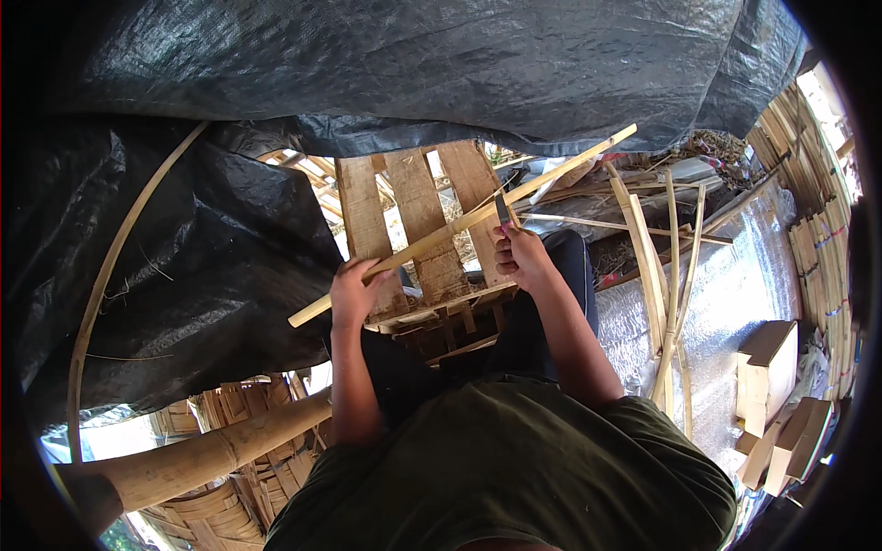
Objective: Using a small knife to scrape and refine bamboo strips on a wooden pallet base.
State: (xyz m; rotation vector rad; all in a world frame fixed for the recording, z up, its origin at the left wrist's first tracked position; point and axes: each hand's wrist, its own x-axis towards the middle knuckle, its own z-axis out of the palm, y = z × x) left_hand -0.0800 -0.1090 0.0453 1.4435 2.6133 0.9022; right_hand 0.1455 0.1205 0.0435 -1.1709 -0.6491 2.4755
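Note:
A long pale bamboo strip slants across in front of me, its near end low at the left and its far end high at the right. My left hand is wrapped round it close to the near end. In my right hand is a knife, its fingers closed round the handle. The knife's blade rests against the strip, just beyond the middle. Under the strip stands a slatted wooden pallet, between and ahead of my knees.
Black plastic sheeting hangs ahead and to the left. Several bamboo strips lean at the right over silvery foil sheeting. Cardboard boxes lie at the far right. A thick bamboo pole and woven bamboo are at the lower left.

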